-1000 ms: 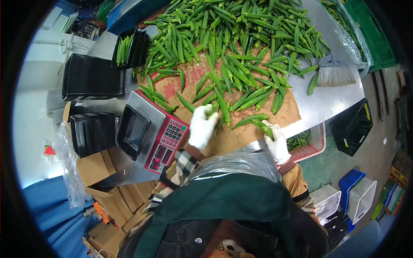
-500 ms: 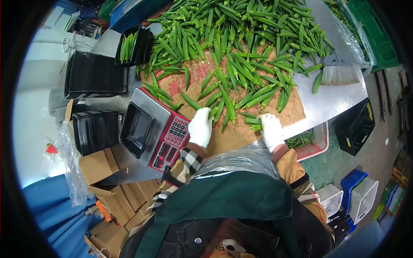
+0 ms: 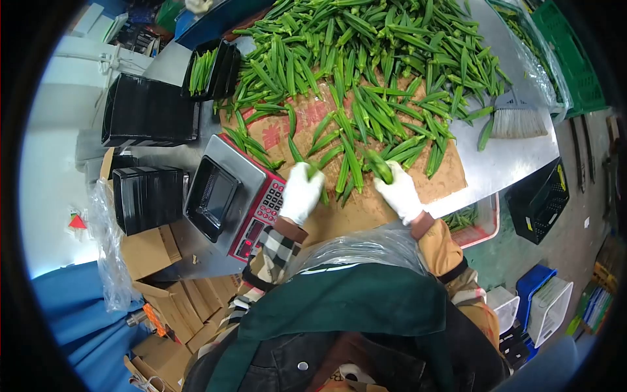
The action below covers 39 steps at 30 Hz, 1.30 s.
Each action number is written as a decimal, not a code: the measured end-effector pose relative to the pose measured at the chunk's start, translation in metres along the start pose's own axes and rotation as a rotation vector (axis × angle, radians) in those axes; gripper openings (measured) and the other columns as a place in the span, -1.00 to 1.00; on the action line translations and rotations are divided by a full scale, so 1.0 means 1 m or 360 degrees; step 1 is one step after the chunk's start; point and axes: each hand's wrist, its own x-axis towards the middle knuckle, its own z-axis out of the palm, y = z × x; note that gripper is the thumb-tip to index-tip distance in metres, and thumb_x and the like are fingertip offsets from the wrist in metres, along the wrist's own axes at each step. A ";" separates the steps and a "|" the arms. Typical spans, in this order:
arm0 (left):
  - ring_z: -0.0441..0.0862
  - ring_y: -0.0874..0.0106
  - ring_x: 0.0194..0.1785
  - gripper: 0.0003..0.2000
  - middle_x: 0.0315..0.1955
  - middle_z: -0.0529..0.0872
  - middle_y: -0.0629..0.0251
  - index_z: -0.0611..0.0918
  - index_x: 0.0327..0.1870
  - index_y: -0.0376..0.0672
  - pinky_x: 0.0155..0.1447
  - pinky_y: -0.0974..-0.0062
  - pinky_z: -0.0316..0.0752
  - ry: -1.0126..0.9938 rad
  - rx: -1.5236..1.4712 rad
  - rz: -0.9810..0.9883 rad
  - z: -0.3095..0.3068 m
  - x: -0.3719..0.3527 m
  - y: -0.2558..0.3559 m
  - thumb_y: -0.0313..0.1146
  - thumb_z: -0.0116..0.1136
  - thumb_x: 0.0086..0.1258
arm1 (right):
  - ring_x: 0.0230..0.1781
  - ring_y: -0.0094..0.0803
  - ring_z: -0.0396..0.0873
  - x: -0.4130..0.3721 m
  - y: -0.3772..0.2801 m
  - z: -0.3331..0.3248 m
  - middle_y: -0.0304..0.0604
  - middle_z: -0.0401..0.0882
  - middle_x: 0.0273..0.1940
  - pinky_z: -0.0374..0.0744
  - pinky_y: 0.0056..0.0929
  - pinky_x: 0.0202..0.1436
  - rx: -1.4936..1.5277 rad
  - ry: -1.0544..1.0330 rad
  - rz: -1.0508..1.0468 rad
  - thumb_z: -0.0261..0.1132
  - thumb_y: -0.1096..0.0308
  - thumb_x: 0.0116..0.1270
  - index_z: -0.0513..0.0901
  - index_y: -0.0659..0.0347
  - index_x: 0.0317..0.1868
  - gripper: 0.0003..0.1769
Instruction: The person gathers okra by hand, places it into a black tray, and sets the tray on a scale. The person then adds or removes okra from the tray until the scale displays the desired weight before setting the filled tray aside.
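My white-gloved right hand (image 3: 400, 196) is closed around okra pods (image 3: 379, 166), which look blurred by motion. On the other side, my gloved left hand (image 3: 302, 195) is curled with an okra pod (image 3: 313, 171) showing at its fingertips. Loose okra (image 3: 353, 153) lies between and beyond both hands on a flattened cardboard sheet (image 3: 313, 222). A large heap of okra (image 3: 366, 32) covers the far part of the metal table. Left of my left hand, a black tray (image 3: 212, 198) rests on a red-edged scale (image 3: 261, 208).
Stacks of black trays (image 3: 150, 111) stand at the left, and one black tray holds okra (image 3: 202, 72). A brush (image 3: 516, 119) lies on the table's right side. Below the right edge are a crate of okra (image 3: 490, 219) and a black crate (image 3: 537, 199). Cardboard boxes (image 3: 196, 304) sit lower left.
My right hand has moved up and left with okra pods in it, off the cardboard's front right. My left hand has shifted slightly left and down. The view has shifted a little.
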 end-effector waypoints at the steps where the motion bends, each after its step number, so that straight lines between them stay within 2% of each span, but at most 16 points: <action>1: 0.67 -0.02 -0.04 -0.66 -0.13 0.70 -0.11 0.56 0.00 -0.32 0.10 0.15 0.55 0.0099 -0.0141 -0.0038 -0.011 0.005 0.007 -0.22 0.25 0.40 | -0.07 -0.06 0.72 0.008 -0.011 0.006 0.11 0.72 -0.06 0.62 -0.20 0.04 -0.0028 0.0000 -0.0019 0.39 0.24 0.28 0.57 0.28 0.17 -0.50; 5: 0.64 -0.07 -0.04 -0.70 -0.14 0.67 -0.10 0.55 -0.06 -0.31 0.06 0.10 0.54 0.0563 0.0123 -0.0027 -0.008 0.050 -0.010 -0.26 0.27 0.39 | 0.02 0.03 0.67 0.036 -0.012 0.053 0.09 0.66 -0.02 0.62 -0.11 0.08 -0.0570 0.0087 -0.0279 0.45 0.20 0.20 0.58 0.19 0.15 -0.48; 9: 0.64 -0.04 0.02 -0.67 -0.12 0.67 -0.10 0.55 -0.06 -0.23 0.08 0.03 0.55 0.0445 0.0963 -0.0018 0.027 0.070 -0.013 -0.28 0.38 0.30 | -0.01 0.05 0.67 0.046 -0.005 0.070 0.09 0.65 -0.02 0.64 -0.11 0.07 -0.0735 0.0005 -0.0263 0.48 0.21 0.15 0.56 0.19 0.16 -0.43; 13: 0.66 0.03 -0.07 -0.71 -0.18 0.64 0.05 0.51 -0.10 -0.19 0.01 0.15 0.55 0.0473 0.0349 0.0015 0.012 0.066 -0.006 -0.45 0.39 0.25 | -0.07 -0.02 0.71 0.027 -0.017 0.019 0.09 0.72 -0.08 0.64 -0.20 0.04 -0.0236 -0.0172 -0.0078 0.48 0.23 0.09 0.63 0.25 0.11 -0.44; 16: 0.62 0.24 -0.09 -0.57 -0.19 0.60 0.13 0.42 0.08 -0.17 0.09 0.26 0.54 0.0429 -0.0186 0.0136 -0.003 0.058 -0.008 -0.53 0.38 0.27 | -0.17 -0.24 0.72 0.010 0.021 -0.027 -0.04 0.74 -0.14 0.63 -0.32 0.00 0.0095 -0.0108 -0.0271 0.51 0.35 0.04 0.69 0.28 0.07 -0.48; 17: 0.62 0.26 -0.01 -0.47 -0.13 0.59 0.08 0.37 0.27 -0.19 0.16 0.31 0.52 0.0490 -0.0148 0.0287 -0.004 0.052 -0.003 -0.52 0.34 0.31 | -0.17 -0.30 0.71 0.009 0.031 -0.042 -0.08 0.74 -0.16 0.63 -0.35 0.00 0.0089 -0.0095 -0.0156 0.52 0.38 0.04 0.69 0.28 0.05 -0.50; 19: 0.62 0.24 0.06 -0.44 -0.06 0.61 0.07 0.37 0.33 -0.18 0.21 0.31 0.51 0.0209 -0.0200 0.0077 -0.011 0.035 0.034 -0.52 0.32 0.32 | -0.18 -0.27 0.70 0.010 0.032 -0.057 -0.11 0.71 -0.19 0.63 -0.36 -0.01 0.0067 0.0087 -0.0024 0.53 0.39 0.06 0.71 0.25 -0.04 -0.59; 20: 0.62 0.23 0.10 -0.42 -0.03 0.61 0.06 0.37 0.37 -0.18 0.23 0.31 0.50 0.0069 -0.0227 -0.0021 -0.010 0.029 0.046 -0.52 0.31 0.33 | -0.15 -0.14 0.68 0.015 0.020 -0.064 -0.11 0.68 -0.21 0.62 -0.28 0.00 -0.0454 0.0266 -0.0303 0.53 0.41 0.04 0.70 0.22 -0.09 -0.62; 21: 0.62 0.13 0.14 -0.45 0.01 0.64 0.06 0.45 0.35 -0.15 0.25 0.23 0.52 0.0319 -0.0012 0.0485 0.020 0.039 0.011 -0.49 0.32 0.31 | -0.09 -0.12 0.64 0.024 0.019 -0.065 -0.12 0.66 -0.16 0.59 -0.24 0.02 -0.0625 0.0316 -0.0461 0.50 0.43 0.02 0.70 0.19 -0.08 -0.61; 24: 0.58 0.01 0.18 -0.57 0.08 0.63 0.02 0.59 0.20 -0.12 0.24 0.12 0.52 0.0133 0.0673 0.0182 0.045 0.037 0.021 -0.39 0.35 0.28 | 0.01 -0.14 0.57 0.049 0.027 -0.059 -0.15 0.65 -0.10 0.52 -0.21 0.05 -0.1085 0.0249 -0.0741 0.41 0.47 0.04 0.68 0.13 -0.06 -0.63; 28: 0.64 0.01 0.07 -0.69 -0.03 0.69 -0.04 0.69 0.01 -0.13 0.18 0.13 0.55 0.0044 0.0472 0.0081 0.037 0.045 0.023 -0.37 0.36 0.23 | -0.01 -0.19 0.55 0.064 0.032 -0.045 -0.17 0.62 -0.14 0.48 -0.16 0.05 -0.1565 0.0116 -0.0783 0.17 0.41 0.27 0.64 0.09 -0.06 -0.75; 32: 0.63 -0.06 0.03 -0.73 -0.14 0.71 -0.09 0.70 -0.10 -0.26 0.15 0.13 0.56 0.0176 0.0278 0.0415 0.030 0.033 0.026 -0.34 0.29 0.23 | -0.06 -0.16 0.55 0.068 0.046 -0.045 -0.11 0.59 -0.18 0.48 -0.12 0.06 -0.1604 0.0152 -0.1101 0.12 0.39 0.31 0.62 0.11 -0.07 -0.77; 33: 0.63 -0.07 0.00 -0.73 -0.13 0.70 -0.09 0.70 -0.11 -0.28 0.14 0.11 0.56 0.0188 0.0258 0.0437 0.033 0.027 0.036 -0.31 0.26 0.24 | -0.02 -0.15 0.56 0.064 0.041 -0.046 -0.09 0.61 -0.13 0.48 -0.11 0.10 -0.1672 0.0032 -0.1036 0.11 0.39 0.33 0.62 0.11 0.01 -0.72; 34: 0.62 -0.09 -0.04 -0.71 -0.12 0.69 -0.11 0.68 -0.09 -0.27 0.12 0.09 0.56 0.0077 0.0383 0.0558 0.044 0.032 0.024 -0.28 0.23 0.25 | 0.01 -0.14 0.57 0.063 0.053 -0.043 -0.07 0.62 -0.08 0.49 -0.10 0.14 -0.1587 0.0220 -0.1264 0.10 0.38 0.34 0.61 0.12 0.09 -0.67; 36: 0.60 -0.09 0.03 -0.65 -0.06 0.68 -0.11 0.65 0.01 -0.24 0.15 0.03 0.54 0.0171 0.0424 0.0453 0.066 0.023 0.021 -0.23 0.24 0.29 | 0.01 -0.11 0.59 0.058 0.048 -0.041 -0.02 0.61 -0.04 0.50 -0.07 0.16 -0.1572 0.0079 -0.1095 0.10 0.36 0.37 0.61 0.11 0.14 -0.64; 39: 0.62 -0.08 0.10 -0.58 -0.02 0.69 -0.07 0.65 0.08 -0.17 0.17 0.04 0.56 0.0061 0.0479 0.0299 0.078 0.022 0.014 -0.10 0.33 0.31 | -0.11 -0.19 0.58 0.055 0.054 -0.038 -0.14 0.60 -0.21 0.50 -0.17 -0.03 -0.1586 0.0117 -0.1042 0.14 0.35 0.34 0.64 0.08 -0.03 -0.76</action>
